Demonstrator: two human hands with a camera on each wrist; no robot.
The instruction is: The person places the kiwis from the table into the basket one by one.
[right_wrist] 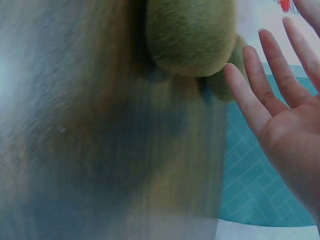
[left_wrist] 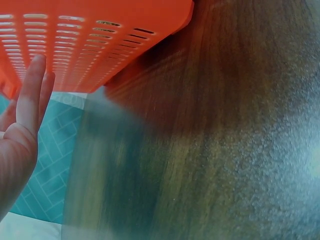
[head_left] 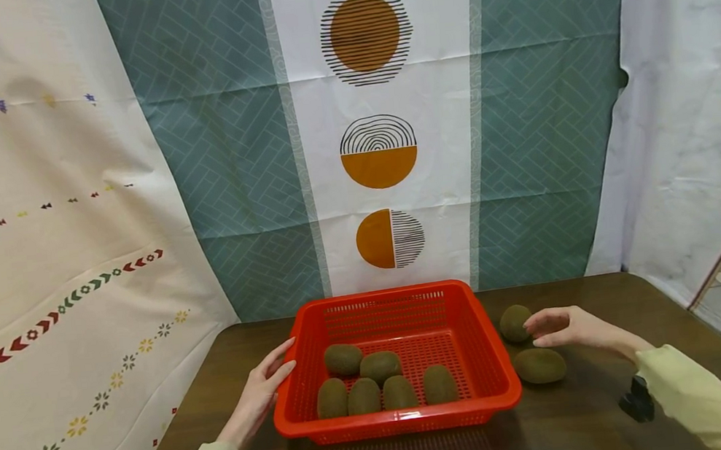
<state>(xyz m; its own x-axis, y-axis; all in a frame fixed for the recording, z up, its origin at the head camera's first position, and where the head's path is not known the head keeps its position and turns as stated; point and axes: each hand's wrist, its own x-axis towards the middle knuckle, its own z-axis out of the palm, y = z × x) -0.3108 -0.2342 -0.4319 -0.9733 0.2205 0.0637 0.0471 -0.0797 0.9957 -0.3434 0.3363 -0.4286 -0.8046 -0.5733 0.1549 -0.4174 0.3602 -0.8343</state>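
A red plastic basket [head_left: 394, 418] with slotted walls stands on the table, with several brown fuzzy kiwifruits [head_left: 380, 366] on its floor. At its left wall, my left hand [head_left: 262, 391] rests with fairly straight fingers against the side; in the left wrist view the fingers [left_wrist: 31, 95] lie along the slots. To the right of the basket are two more kiwifruits, one farther back [head_left: 514, 324] and one nearer [head_left: 539, 366]. My right hand [head_left: 572, 327] hovers beside them, fingers spread and holding nothing. In the right wrist view, a fingertip appears close to the nearer kiwifruit [right_wrist: 192, 37]; contact is unclear.
The dark wooden table [head_left: 566, 423] carries everything. A patterned cloth [head_left: 385, 142] hangs behind its back edge, with a cream cloth [head_left: 63, 285] at the left and a pale marbled one [head_left: 702, 145] at the right.
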